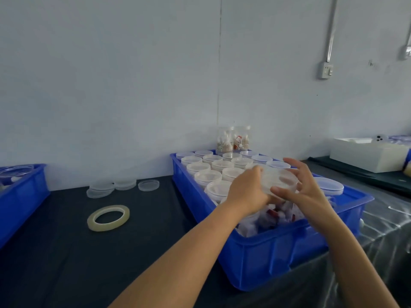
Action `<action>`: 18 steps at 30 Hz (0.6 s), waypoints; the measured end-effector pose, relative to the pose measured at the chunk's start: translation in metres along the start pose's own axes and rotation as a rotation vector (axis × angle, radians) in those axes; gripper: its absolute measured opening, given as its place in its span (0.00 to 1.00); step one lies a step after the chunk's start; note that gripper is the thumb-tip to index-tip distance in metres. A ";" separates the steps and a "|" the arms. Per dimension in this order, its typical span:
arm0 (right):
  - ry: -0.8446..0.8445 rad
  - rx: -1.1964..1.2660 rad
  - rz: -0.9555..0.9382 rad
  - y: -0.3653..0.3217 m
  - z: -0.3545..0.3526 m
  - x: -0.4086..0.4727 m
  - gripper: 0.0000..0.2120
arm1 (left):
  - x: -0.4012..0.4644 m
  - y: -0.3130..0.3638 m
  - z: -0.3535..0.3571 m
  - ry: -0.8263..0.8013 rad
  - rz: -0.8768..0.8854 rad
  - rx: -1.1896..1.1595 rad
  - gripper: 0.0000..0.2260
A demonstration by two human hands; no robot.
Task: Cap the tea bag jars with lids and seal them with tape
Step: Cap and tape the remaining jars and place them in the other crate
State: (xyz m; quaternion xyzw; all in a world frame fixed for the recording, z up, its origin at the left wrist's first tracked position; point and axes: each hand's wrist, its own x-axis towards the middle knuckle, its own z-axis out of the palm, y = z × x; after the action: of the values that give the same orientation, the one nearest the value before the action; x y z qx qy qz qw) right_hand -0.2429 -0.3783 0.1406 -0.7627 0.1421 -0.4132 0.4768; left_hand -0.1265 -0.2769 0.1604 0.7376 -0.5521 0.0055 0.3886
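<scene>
Head view: both hands on a clear lid over the blue crate

Head camera looks down on a dark desk (66,252) set against a pale wall. At right of centre a blue crate (278,252) holds rows of tea bag jars (209,176), most of them already capped with clear round lids. Near the crate's front the jars are open or partly hidden, and red-and-white tea bags (275,215) show below the hands.

Left hand (246,192) grips the near-left edge of a clear lid (281,178), fingers curled round its rim. Right hand (304,187) holds the same lid from the right: its thumb presses the near rim and its fingers are spread and curved over the far side. The lid is held tilted above the crate; whether it touches a jar below cannot be told.

Left of the crate a roll of clear tape (108,217) lies flat on the desk, well apart from the hands. Farther back, near the wall, lie spare lids (124,185) in small stacks. Two filled jars (233,140) stand at the far end of the crate. Another blue crate (20,196) sits at the left edge, and a white box (367,154) at far right.
</scene>
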 end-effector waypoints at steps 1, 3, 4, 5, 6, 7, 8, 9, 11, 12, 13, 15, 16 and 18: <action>-0.007 -0.045 0.035 0.004 -0.001 0.001 0.41 | 0.000 -0.003 0.003 -0.028 -0.012 0.041 0.37; -0.051 -0.147 0.103 0.008 -0.003 0.004 0.41 | -0.001 -0.009 0.007 -0.069 -0.025 0.108 0.37; -0.093 -0.206 0.140 0.009 -0.004 0.005 0.40 | -0.001 -0.012 0.010 -0.079 -0.025 0.137 0.35; -0.147 -0.261 0.173 0.009 -0.005 0.006 0.40 | -0.001 -0.014 0.013 -0.085 -0.021 0.169 0.33; -0.203 -0.313 0.200 0.010 -0.006 0.008 0.39 | -0.001 -0.016 0.015 -0.094 -0.016 0.208 0.31; -0.254 -0.369 0.219 0.009 -0.006 0.009 0.39 | -0.001 -0.017 0.018 -0.109 -0.010 0.253 0.30; -0.293 -0.427 0.234 0.009 -0.006 0.011 0.38 | 0.000 -0.018 0.020 -0.133 -0.005 0.304 0.30; -0.322 -0.475 0.249 0.009 -0.005 0.013 0.37 | 0.000 -0.018 0.021 -0.161 -0.002 0.357 0.29; -0.352 -0.518 0.290 0.009 -0.003 0.017 0.39 | 0.002 -0.018 0.024 -0.201 0.009 0.445 0.28; -0.359 -0.521 0.320 0.010 -0.002 0.020 0.41 | 0.002 -0.018 0.026 -0.213 0.012 0.474 0.27; -0.372 -0.533 0.345 0.009 -0.002 0.021 0.43 | 0.001 -0.019 0.027 -0.222 0.015 0.497 0.27; -0.415 -0.610 0.369 0.009 -0.002 0.025 0.46 | -0.001 -0.021 0.025 -0.237 0.026 0.534 0.26; -0.428 -0.661 0.376 0.007 -0.002 0.026 0.46 | -0.002 -0.022 0.023 -0.243 0.034 0.542 0.26; -0.430 -0.785 0.390 0.003 0.003 0.026 0.44 | -0.007 -0.026 0.014 -0.245 0.049 0.511 0.27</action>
State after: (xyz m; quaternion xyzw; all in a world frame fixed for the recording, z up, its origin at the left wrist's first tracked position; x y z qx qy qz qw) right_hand -0.2241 -0.3939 0.1507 -0.9121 0.3257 -0.0642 0.2404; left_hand -0.1140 -0.2773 0.1330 0.7934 -0.5932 0.0646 0.1202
